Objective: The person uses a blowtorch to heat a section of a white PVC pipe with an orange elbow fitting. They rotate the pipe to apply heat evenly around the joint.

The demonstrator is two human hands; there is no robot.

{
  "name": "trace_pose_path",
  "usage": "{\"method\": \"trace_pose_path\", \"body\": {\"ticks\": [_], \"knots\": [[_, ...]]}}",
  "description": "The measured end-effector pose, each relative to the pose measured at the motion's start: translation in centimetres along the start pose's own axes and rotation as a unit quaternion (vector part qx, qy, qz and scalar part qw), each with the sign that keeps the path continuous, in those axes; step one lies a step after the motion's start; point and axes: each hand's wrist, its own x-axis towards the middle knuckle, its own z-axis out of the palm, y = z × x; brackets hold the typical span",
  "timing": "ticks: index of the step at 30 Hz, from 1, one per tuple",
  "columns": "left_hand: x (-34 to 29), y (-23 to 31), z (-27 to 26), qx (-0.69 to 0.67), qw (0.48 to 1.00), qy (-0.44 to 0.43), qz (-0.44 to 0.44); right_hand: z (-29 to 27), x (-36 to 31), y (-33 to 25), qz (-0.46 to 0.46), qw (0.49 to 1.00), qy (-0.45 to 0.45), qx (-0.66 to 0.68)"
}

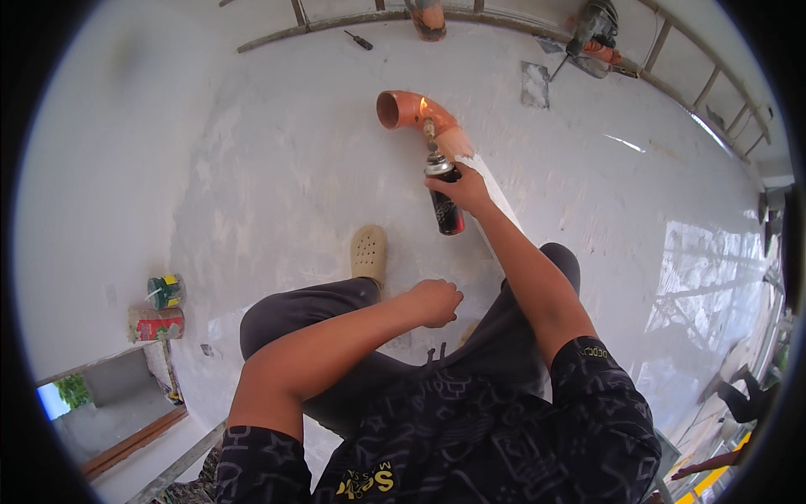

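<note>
My right hand (464, 186) is closed round the black canister of a gas blowtorch (446, 212). Its nozzle points away from me, and a small yellow-orange flame (424, 107) shows against an orange pipe elbow (409, 109). The elbow's open end faces left. From its other end a long whitish pipe (501, 200) runs back toward me, under my right forearm. Above my lap, my left hand (437, 303) is curled into a fist, apart from the pipe and torch; whatever it may hold is hidden.
A tan clog (368, 254) is on my foot left of the pipe. Farther off are a screwdriver (359, 40), an orange pipe piece (427, 20), a flat metal plate (535, 85), a power tool (594, 34) and ladders (707, 84). Two containers (157, 323) stand left.
</note>
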Motion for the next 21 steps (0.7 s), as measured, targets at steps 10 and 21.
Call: {"method": "trace_pose_path", "body": {"ticks": [10, 21], "knots": [[23.4, -3.4, -0.1, 0.100, 0.952, 0.288, -0.021, -12.2, 4.9, 3.9, -0.031, 0.996, -0.053, -0.062], [28.0, -3.8, 2.5, 0.163, 0.948, 0.260, -0.081, -14.0, 6.9, 10.7, -0.021, 0.988, -0.096, -0.120]]}}
